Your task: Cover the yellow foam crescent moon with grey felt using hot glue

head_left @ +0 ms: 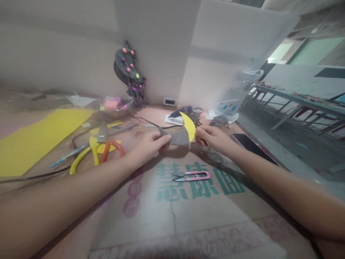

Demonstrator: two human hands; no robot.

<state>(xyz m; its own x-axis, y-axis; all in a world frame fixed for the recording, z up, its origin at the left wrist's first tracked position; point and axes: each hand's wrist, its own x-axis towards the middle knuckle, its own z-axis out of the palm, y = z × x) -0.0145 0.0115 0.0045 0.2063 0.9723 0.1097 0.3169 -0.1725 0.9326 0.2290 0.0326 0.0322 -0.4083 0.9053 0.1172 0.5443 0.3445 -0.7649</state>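
Observation:
A yellow card crescent [189,126] is in front of me, its left part covered with wound grey yarn [178,137]. My left hand [157,142] is closed on the yarn-covered end, thumb on top. Just right of the bare yellow part, my right hand [206,136] pinches the grey yarn, though the strand between its fingers is barely visible. A thin dark loop [214,157] lies below that hand. On the cardboard nearer to me rest pink thread snips [198,175].
Pliers with yellow handles [94,149], orange handles [105,153] and yellow sheet [40,138] lie left. A decorated grey crescent [126,66] stands behind. At right are a yarn bundle [219,121], a phone [254,148] and a plastic jug [234,95]; the table edge runs beyond.

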